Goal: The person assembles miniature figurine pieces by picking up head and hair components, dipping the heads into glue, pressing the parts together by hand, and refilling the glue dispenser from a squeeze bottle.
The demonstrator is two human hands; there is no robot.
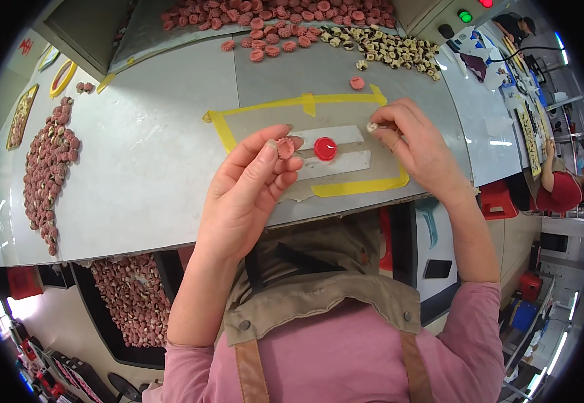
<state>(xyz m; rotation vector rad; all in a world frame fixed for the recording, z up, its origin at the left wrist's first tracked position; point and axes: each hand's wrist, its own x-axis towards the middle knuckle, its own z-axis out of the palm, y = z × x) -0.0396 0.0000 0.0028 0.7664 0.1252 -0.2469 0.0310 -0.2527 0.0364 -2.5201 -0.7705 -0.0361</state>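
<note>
Between the thumb and fingers of my left hand [248, 171] is a small pink scalloped cup [285, 148], its hollow side showing. My right hand [416, 144] pinches a small cream-coloured piece [372, 127] at its fingertips, apart from the cup. On the table between my hands sits a round red cap [325, 148], with white strips [342, 162] beside it inside a frame of yellow tape [359, 187]. A single pink cup [357, 83] lies beyond the tape.
Many pink cups [272, 50] are heaped at the back, with cream-and-dark pieces [386, 50] to their right. Pink pieces with cream parts [51, 158] spread over the table's left side. A black tray [134, 302] full of similar pieces sits below the table edge. A person in red [561, 191] works far right.
</note>
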